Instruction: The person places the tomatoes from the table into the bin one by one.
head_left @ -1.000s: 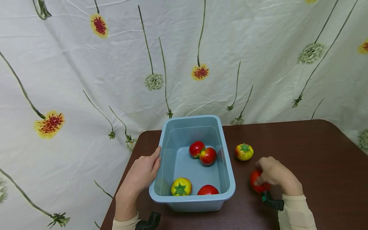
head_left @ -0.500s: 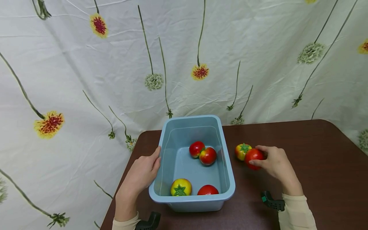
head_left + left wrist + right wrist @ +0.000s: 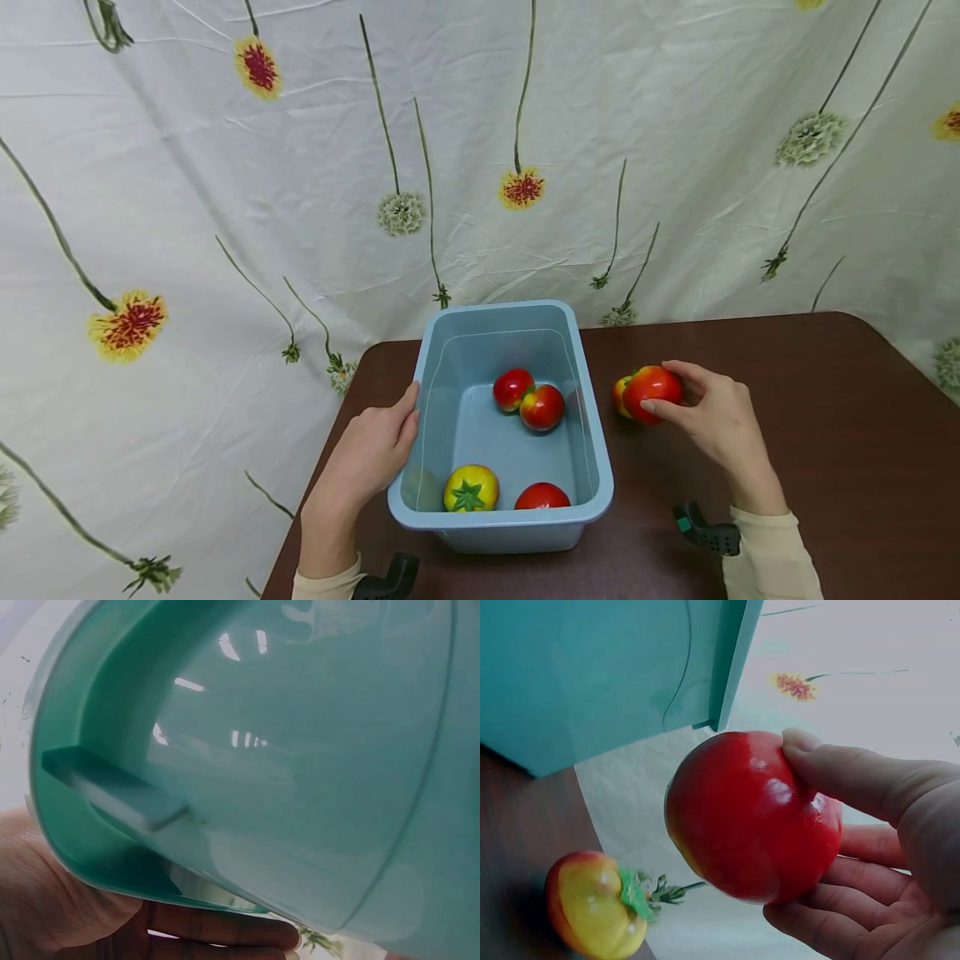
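Four tomatoes sit in the bin in the head view: two together toward the right wall, a yellow and a red near the front. The left hand lies against the left rim. Right of the bin, over the table, the right hand pinches a red tomato that partly hides a yellow tomato.

In the left wrist view, the left hand's fingers run nearly straight beneath the rim, touching it.

In the right wrist view, thumb and fingers, parted by the red tomato, press its sides; the yellow tomato lies apart on the table.
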